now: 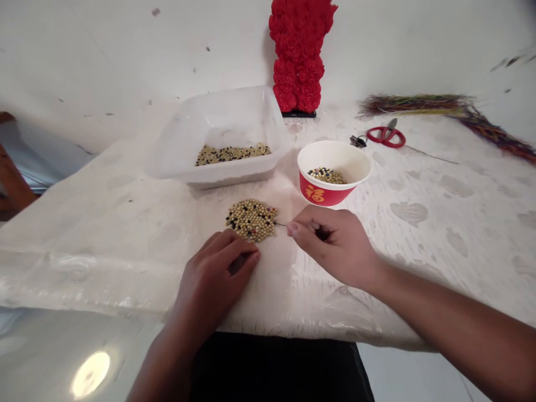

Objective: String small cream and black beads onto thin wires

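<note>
A flat, roundish cluster of small beads (251, 219), mostly beige with some black, lies on the table; whether they are loose or strung I cannot tell. My right hand (335, 240), to the right of it, pinches a thin wire or needle (281, 224) between thumb and forefinger. The far tip of that wire meets the cluster's right edge. My left hand (220, 265) rests at the near left edge of the beads, thumb and fingertips together. Anything between those fingertips is hidden or too small to make out.
Behind the cluster stand a white plastic tub (234, 173) and a red-and-white paper bowl (335, 192), both holding beads. Red-handled scissors (386, 136), small dark keys (358, 141) and bundled coloured wires (419, 105) lie back right. A red rose-covered ornament (298, 61) stands against the wall.
</note>
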A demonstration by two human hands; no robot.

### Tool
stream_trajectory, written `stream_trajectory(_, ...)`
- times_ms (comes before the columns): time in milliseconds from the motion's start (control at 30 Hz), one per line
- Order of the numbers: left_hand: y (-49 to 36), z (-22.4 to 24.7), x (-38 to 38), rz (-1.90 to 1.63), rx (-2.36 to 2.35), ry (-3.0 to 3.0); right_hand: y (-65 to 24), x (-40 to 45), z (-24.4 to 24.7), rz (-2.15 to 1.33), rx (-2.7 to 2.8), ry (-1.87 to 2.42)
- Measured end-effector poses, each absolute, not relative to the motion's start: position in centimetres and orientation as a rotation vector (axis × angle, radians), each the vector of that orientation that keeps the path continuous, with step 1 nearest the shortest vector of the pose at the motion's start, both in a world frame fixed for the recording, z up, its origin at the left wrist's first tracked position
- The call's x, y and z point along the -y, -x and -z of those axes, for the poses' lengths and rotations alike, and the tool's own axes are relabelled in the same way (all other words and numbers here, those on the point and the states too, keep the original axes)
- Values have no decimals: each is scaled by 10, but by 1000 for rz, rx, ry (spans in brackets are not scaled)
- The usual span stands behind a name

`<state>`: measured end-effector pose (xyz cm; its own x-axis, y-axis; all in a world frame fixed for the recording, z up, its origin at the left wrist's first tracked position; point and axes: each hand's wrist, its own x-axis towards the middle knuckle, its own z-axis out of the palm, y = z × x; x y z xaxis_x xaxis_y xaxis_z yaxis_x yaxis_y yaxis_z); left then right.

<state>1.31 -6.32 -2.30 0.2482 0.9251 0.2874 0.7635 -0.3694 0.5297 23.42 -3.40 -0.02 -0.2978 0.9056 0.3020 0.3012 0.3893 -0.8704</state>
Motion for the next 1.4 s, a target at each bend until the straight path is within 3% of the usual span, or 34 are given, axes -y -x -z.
stream_trajectory(467,-19,13,58,-1284,-1599,-1252,-235,37,-2,-860,1889,964)
stream_trajectory(1400,-24,14,60,-1410,-1397,-1253,-235,41,-4,-664,2030,977)
